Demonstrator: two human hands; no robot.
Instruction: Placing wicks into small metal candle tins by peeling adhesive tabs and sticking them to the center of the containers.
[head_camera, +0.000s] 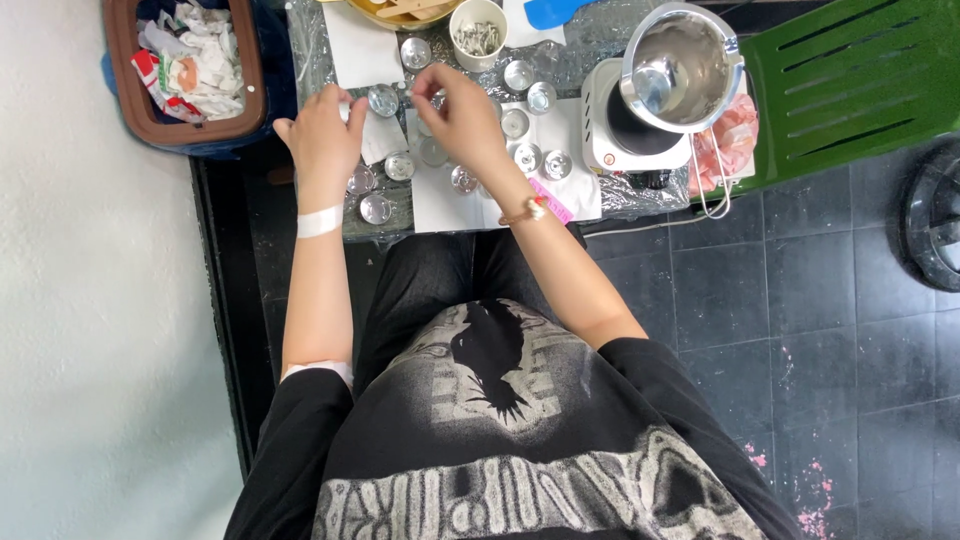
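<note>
Your left hand (322, 138) pinches a round shiny tin (382, 99); your right hand (462, 112) hovers with curled fingers over white paper (440, 200), grip unclear.

Small round metal cup (383, 99): shiny, silver, upright, open side up, pinched at left hand (322, 140) fingertips, near worktop (330, 215) left edge, toward far side. Similar cups scattered just beside. Right hand (462, 110) fingertips pinched above worktop middle; what they hold too small to tell.
</note>
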